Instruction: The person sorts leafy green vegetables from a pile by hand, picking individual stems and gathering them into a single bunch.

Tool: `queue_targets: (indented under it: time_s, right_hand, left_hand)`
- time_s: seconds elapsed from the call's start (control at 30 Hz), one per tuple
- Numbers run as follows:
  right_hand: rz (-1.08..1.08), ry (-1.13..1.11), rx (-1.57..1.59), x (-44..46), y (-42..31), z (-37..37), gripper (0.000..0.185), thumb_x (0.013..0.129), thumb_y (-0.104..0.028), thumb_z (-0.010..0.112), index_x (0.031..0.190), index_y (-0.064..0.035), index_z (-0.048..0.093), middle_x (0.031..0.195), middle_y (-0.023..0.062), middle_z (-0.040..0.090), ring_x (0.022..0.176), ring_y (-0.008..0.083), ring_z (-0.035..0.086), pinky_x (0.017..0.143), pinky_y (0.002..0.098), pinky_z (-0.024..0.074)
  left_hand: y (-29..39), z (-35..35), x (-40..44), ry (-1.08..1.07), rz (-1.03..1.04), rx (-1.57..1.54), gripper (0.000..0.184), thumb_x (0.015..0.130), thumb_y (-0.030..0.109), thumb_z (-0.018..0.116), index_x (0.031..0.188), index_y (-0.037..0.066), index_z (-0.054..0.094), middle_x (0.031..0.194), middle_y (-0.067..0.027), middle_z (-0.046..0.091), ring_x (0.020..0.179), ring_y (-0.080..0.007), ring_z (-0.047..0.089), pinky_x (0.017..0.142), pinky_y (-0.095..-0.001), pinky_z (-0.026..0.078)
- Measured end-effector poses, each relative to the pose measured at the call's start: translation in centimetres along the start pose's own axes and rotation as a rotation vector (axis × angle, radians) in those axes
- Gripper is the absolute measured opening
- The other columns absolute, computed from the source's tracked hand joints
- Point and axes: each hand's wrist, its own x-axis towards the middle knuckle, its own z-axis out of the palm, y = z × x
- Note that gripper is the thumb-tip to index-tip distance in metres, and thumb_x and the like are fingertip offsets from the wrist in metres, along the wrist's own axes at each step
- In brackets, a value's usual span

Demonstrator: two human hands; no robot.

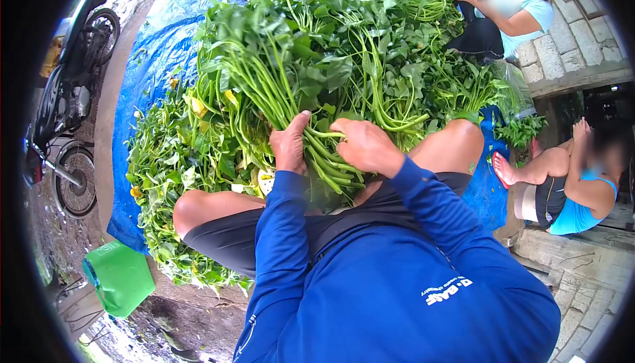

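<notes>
My left hand (290,145) is wrapped round a thick bunch of leafy greens (263,88). The leaves point away from me and the cut stem ends stick out toward my lap. Just right of it, my right hand (370,147) is closed on the end of a single green stem (324,134) beside the bunch. A big heap of leafy greens (344,65) lies in front of my knees, with some yellowed leaves (198,106) among it on the left.
Blue tarp (159,52) lies under the heap. A motorcycle (73,98) stands at the left, above a green plastic container (120,280). One person (529,16) handles greens at the upper right; another person (585,194) sits at the right with hands raised.
</notes>
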Motion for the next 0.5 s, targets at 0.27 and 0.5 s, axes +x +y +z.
queue_targets:
  time_s: [0.27, 0.5]
  right_hand:
    - [0.149, -0.150, 0.558, -4.6, 1.2, -1.2, 0.021, 0.083, -0.015, 0.077, 0.098, 0.0004, 0.079, 0.084, 0.0186, 0.076, 0.076, 0.0197, 0.072, 0.071, 0.0400, 0.0549]
    - [-0.056, -0.498, -0.077, -8.6, 5.7, 5.2, 0.032, 0.085, -0.017, 0.072, 0.113, -0.0024, 0.080, 0.096, 0.0210, 0.078, 0.093, 0.0408, 0.076, 0.086, 0.0454, 0.0598]
  left_hand:
    - [2.4, -1.0, 0.5, 0.049, 0.189, 0.032, 0.022, 0.088, 0.018, 0.086, 0.095, 0.001, 0.075, 0.087, -0.0044, 0.073, 0.068, -0.0132, 0.066, 0.065, -0.0307, 0.055]
    - [8.5, -2.3, -0.7, 0.122, 0.202, 0.051, 0.023, 0.092, 0.020, 0.083, 0.090, 0.000, 0.073, 0.081, -0.0063, 0.071, 0.066, -0.0160, 0.068, 0.061, -0.0313, 0.057]
